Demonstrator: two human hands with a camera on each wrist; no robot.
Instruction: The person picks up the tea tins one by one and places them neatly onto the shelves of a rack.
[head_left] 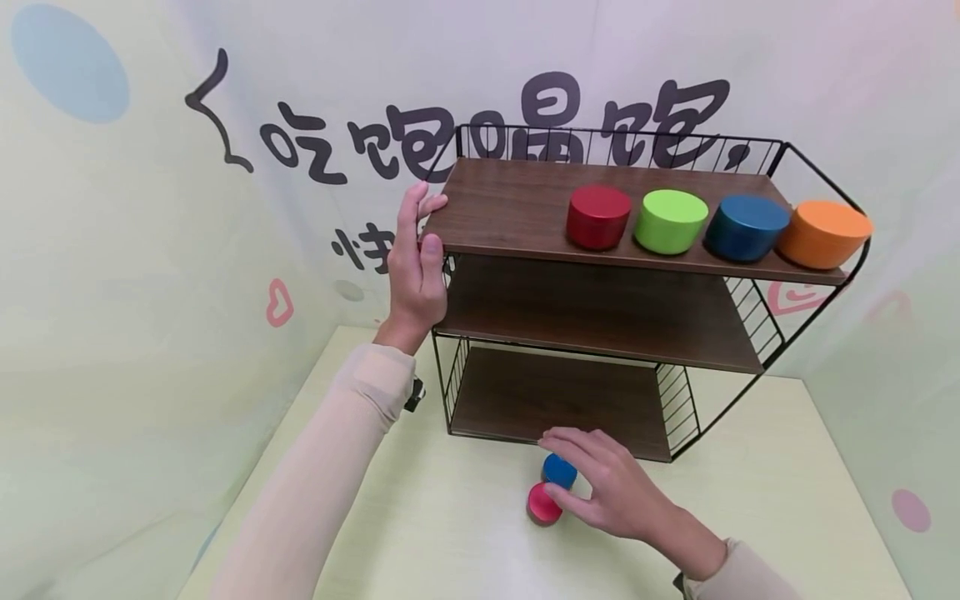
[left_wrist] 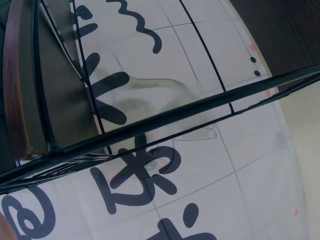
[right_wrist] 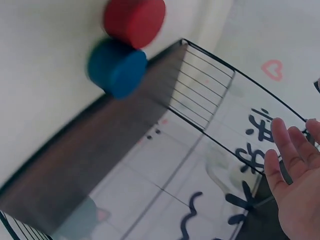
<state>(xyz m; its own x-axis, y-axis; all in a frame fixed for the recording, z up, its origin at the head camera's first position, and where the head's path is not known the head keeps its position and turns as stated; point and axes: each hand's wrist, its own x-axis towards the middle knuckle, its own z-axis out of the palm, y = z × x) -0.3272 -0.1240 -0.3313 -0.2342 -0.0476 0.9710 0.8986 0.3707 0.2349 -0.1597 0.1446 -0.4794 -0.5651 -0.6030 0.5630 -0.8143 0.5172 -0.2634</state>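
Observation:
In the head view my left hand (head_left: 418, 275) rests against the left end of the top shelf (head_left: 510, 204), its thumb near the front edge. The right wrist view shows that hand (right_wrist: 300, 185) with fingers apart. My right hand (head_left: 618, 483) is over a blue cylinder (head_left: 559, 471) and a red one (head_left: 543, 505) in front of the rack, fingers slightly bent, thumb overlapping the red one. Contact with them is unclear. Both cylinders, red (right_wrist: 135, 22) and blue (right_wrist: 117, 70), show without fingers around them in the right wrist view.
The dark red (head_left: 597, 218), green (head_left: 670, 222), blue (head_left: 746, 229) and orange (head_left: 822, 236) cylinders stand in a row along the top shelf's front. Below are a middle shelf (head_left: 592, 312) and a bottom shelf (head_left: 558, 396). A printed cloth (head_left: 300, 75) hangs behind.

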